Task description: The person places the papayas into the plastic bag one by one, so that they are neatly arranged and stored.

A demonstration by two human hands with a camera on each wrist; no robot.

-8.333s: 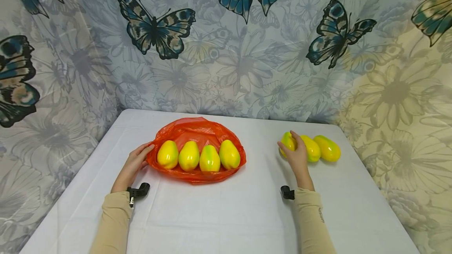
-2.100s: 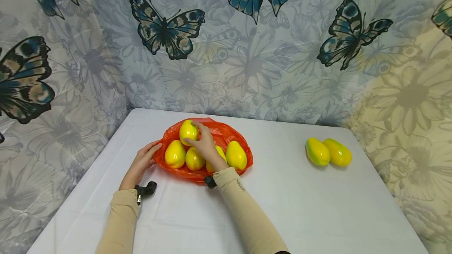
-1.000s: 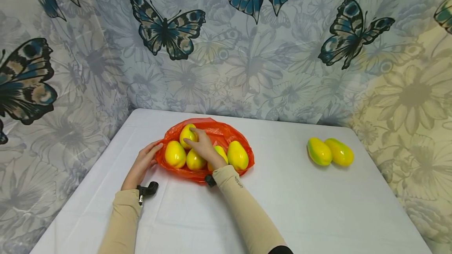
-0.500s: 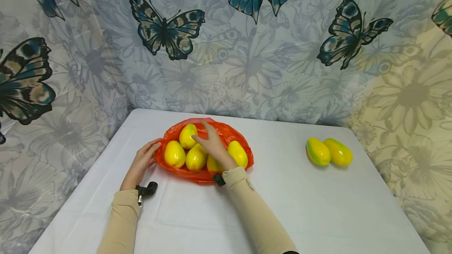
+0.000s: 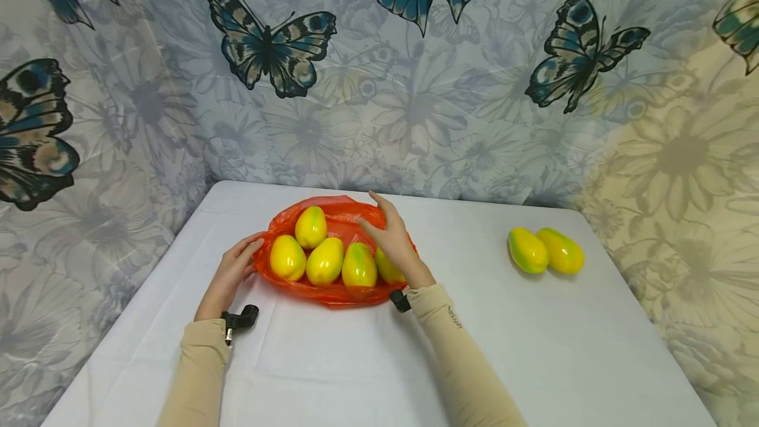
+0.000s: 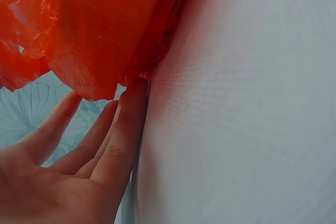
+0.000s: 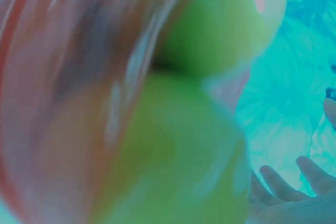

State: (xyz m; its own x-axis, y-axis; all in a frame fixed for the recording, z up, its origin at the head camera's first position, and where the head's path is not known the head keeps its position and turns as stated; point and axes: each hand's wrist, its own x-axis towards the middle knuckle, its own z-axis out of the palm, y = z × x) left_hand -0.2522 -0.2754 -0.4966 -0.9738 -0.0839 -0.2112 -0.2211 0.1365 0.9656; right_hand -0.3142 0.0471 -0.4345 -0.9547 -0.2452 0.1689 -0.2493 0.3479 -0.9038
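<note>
An open red plastic bag [image 5: 332, 300] lies on the table in the head view, with several glossy yellow-green mangoes [image 5: 325, 261] inside. Most stand in a front row; one mango [image 5: 311, 227] sits behind them at the left. My left hand [image 5: 228, 275] touches the bag's left edge with extended fingertips, as the left wrist view [image 6: 105, 156] also shows. Above the bag's right side, my right hand [image 5: 394, 239] has its fingers spread and holds nothing, partly covering the rightmost mango [image 5: 388, 270]. In the right wrist view, blurred mangoes [image 7: 178, 156] fill the middle.
Two more mangoes lie side by side at the table's right, one left mango [image 5: 528, 250] and one right mango [image 5: 560, 250]. A white cloth covers the table [image 5: 356, 368]. Butterfly-patterned fabric [image 5: 415, 124] hangs behind. Each wrist carries a small black camera [image 5: 240, 318].
My right hand carried a mango from the right-hand group into the bag, set it at the back left and let go. It has since moved right. My left hand stays at the bag's edge.
</note>
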